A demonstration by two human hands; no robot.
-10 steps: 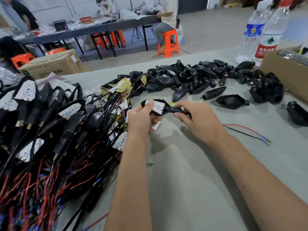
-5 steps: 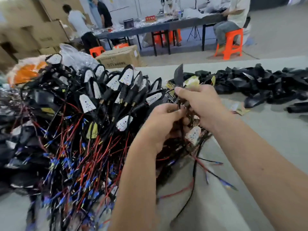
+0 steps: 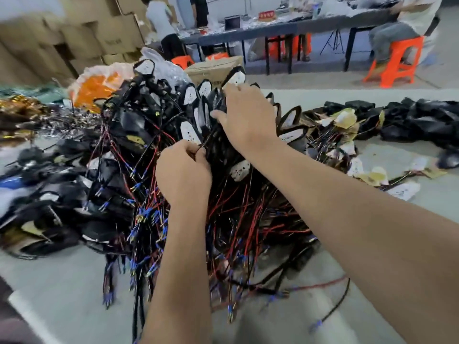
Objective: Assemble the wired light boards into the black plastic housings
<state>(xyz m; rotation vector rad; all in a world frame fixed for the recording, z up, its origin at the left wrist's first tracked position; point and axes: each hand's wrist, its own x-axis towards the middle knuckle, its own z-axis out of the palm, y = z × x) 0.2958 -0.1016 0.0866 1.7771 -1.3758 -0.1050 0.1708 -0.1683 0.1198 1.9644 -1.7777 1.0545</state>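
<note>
A big heap of assembled black housings [image 3: 129, 125], each with a white light board inside, covers the middle of the grey table [image 3: 62, 281]; their red and black wires [image 3: 236, 207] trail toward me. My right hand [image 3: 246, 117] is at the top of the heap, its fingers round a black housing with a white board [image 3: 236, 76] that stands above them. My left hand [image 3: 183, 170] is lower, pinching the thin black wire [image 3: 208, 139] that runs up toward my right hand. Empty black housings [image 3: 422, 120] lie at the right, and loose boards with yellow backing [image 3: 345, 120] lie between the two piles.
Stacked cardboard boxes [image 3: 49, 45] fill the back left. An orange-and-white bag [image 3: 99, 85] and a cardboard box [image 3: 213, 68] sit behind the heap. Beyond the table stand an orange stool [image 3: 395, 63] and a long dark bench [image 3: 273, 31] with people at it.
My view swung left from the empty housings to the assembled heap. Both hands carried the fitted housing over; my right hand now has it on top of the heap, my left on its wire.
</note>
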